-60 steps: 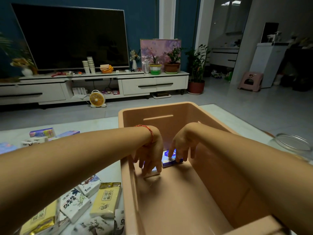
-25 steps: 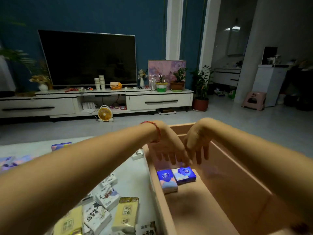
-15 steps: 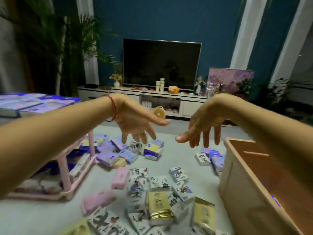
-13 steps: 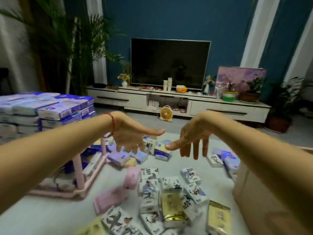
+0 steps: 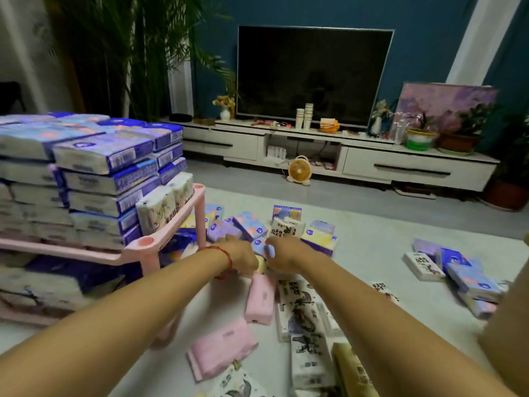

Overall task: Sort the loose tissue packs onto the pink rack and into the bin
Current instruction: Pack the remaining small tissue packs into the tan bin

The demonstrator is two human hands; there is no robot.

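A pink plastic two-tier rack (image 5: 159, 245) stands on a pale surface (image 5: 372, 247). Its top tier carries a tall stack of large blue-and-white tissue packs (image 5: 108, 156), with white ink-print packs (image 5: 157, 209) standing on edge at the corner nearest the hands. The lower tier holds more packs (image 5: 43, 285), blurred and partly hidden.

Just right of the rack's front leg, both hands reach into a heap of small loose packs in lilac, blue and yellow wrappers (image 5: 249, 224). The left hand (image 5: 243, 256), with a red string bracelet (image 5: 226, 260) at the wrist, lies knuckles-up over the heap. Its fingers are hidden, so its grip cannot be told. The right hand (image 5: 286, 253), beside it and further from the rack, has its grip closed round a small lilac-blue pack (image 5: 268, 250).

Nearer the camera than the hands lie two pink packs (image 5: 259, 299) and a row of white packs with black ink drawings (image 5: 303, 316). Well away from the rack, at the right edge, a corner of a tan plastic bin (image 5: 509, 325) shows. Its inside is out of view, and a small cluster of blue and white packs (image 5: 458, 273) lies just beside it.
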